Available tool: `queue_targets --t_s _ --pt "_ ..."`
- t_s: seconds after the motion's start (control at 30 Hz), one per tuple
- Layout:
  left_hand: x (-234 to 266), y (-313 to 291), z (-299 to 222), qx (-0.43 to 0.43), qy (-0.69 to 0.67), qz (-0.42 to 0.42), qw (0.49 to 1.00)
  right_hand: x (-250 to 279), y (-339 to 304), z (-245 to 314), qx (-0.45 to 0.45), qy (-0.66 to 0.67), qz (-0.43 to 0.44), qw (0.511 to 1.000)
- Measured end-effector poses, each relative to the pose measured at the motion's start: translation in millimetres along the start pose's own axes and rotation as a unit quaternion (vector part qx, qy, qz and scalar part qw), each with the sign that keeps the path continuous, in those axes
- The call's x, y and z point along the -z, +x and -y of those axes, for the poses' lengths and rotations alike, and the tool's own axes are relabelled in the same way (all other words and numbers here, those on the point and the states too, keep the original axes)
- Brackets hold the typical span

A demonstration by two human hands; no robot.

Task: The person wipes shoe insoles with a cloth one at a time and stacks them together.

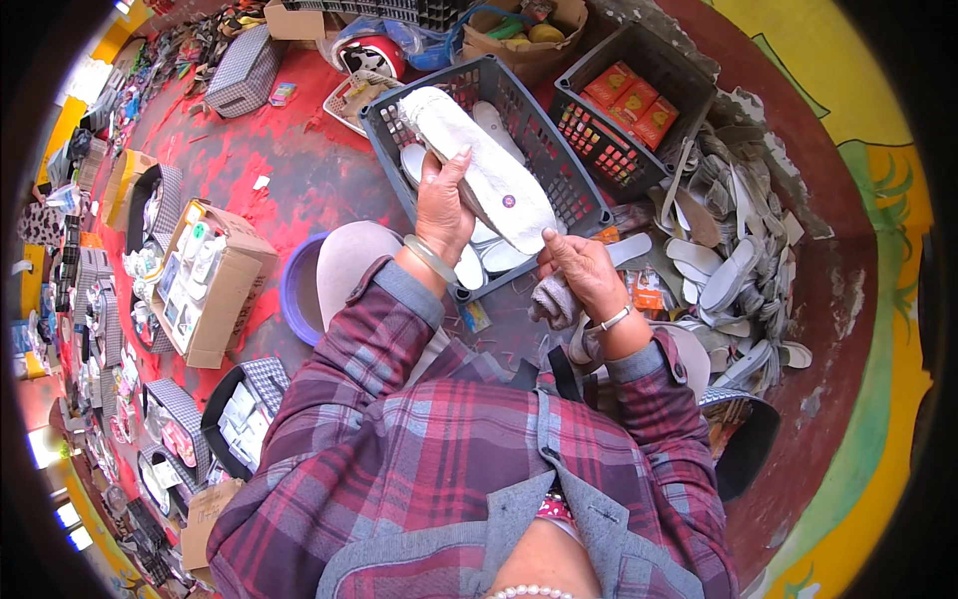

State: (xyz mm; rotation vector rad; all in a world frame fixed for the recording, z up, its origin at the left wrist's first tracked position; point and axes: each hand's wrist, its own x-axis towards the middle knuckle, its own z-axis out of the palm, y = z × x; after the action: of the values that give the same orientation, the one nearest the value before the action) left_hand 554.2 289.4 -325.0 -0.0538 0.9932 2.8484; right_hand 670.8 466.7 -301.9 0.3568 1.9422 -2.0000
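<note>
A long white fleecy insole (489,170) with a small round purple mark lies slanted above the grey plastic crate (454,88). My left hand (446,208) is closed round its left edge, thumb on top. At its near end is my right hand (591,275), the thumb tip at or touching the insole's rim. The curled fingers of that hand hold a bunched grey cloth (552,301). Inside the crate, partly covered by the insole, lie several more white insoles (492,130).
To the right are a dark crate with orange boxes (631,103) and a heap of loose insoles and grey cloth (728,270). A purple basin (301,290) and a cardboard box (232,290) stand left. A red helmet (371,55) sits beyond the crate.
</note>
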Motion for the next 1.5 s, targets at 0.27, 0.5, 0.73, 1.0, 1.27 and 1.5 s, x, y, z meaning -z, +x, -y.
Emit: queue_targets --t_s 0.27,0.5,0.73,1.0,1.27,1.5 --pt "-0.7 -5.5 4.4 0.09 -0.075 -0.04 0.992 -5.3 8.3 -3.8 0.025 0.209 0.058 0.976" --pt "-17.6 -13.2 6.7 0.027 -0.053 0.003 0.998 -19.9 18.5 -27.6 0.179 0.079 -0.021 0.98" --pt "-21.4 -17.6 10.7 0.021 -0.037 0.001 0.999 -26.0 14.6 -9.1 0.07 0.313 0.019 0.947" --pt "-33.4 -8.1 -21.7 -0.02 -0.04 0.076 0.996 -6.8 22.7 -3.5 0.111 0.334 0.019 0.936" --pt "-8.9 -37.4 -138.7 -0.001 0.352 0.124 0.928 7.0 -4.5 29.4 0.177 0.197 0.06 0.962" --pt "12.1 -73.3 -127.1 0.076 0.295 0.066 0.95 11.1 -0.9 19.6 0.147 0.137 0.096 0.975"
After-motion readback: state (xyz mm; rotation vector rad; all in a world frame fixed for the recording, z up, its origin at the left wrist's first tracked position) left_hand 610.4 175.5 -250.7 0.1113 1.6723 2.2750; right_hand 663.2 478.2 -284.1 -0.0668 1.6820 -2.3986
